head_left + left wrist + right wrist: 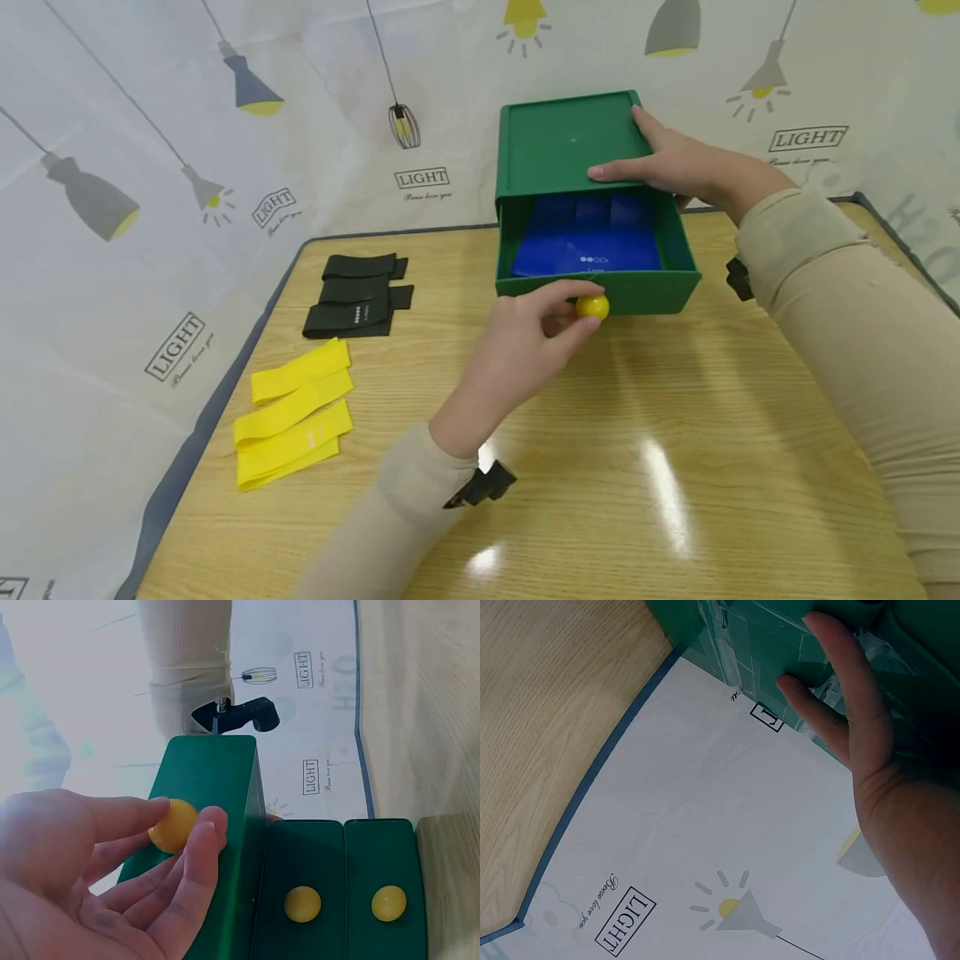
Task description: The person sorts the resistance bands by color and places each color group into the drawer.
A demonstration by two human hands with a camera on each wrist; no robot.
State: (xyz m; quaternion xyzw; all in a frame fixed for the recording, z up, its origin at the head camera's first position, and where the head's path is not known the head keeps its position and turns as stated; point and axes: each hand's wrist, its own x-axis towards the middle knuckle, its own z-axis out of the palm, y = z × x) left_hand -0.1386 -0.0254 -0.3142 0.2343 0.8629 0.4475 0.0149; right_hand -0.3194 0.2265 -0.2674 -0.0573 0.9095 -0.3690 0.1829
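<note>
A small green drawer cabinet [573,142] stands at the back of the table, its top drawer [637,293] pulled out toward me. Blue elastic bands [577,246] lie folded inside that drawer. My left hand [521,346] pinches the drawer's round yellow knob [172,826] between thumb and fingers. Across the cabinet's top, near its right edge, rests my right hand [686,162] with fingers spread. In the right wrist view, fingers of that hand [855,720] extend along the cabinet's taped green side [769,656].
Below the pulled drawer, two closed drawers show their yellow knobs [303,904] in the left wrist view. On the table's left lie black elastic bands [348,300] and, nearer me, yellow bands [296,417]. A lamp-printed cloth [337,67] hangs behind the table.
</note>
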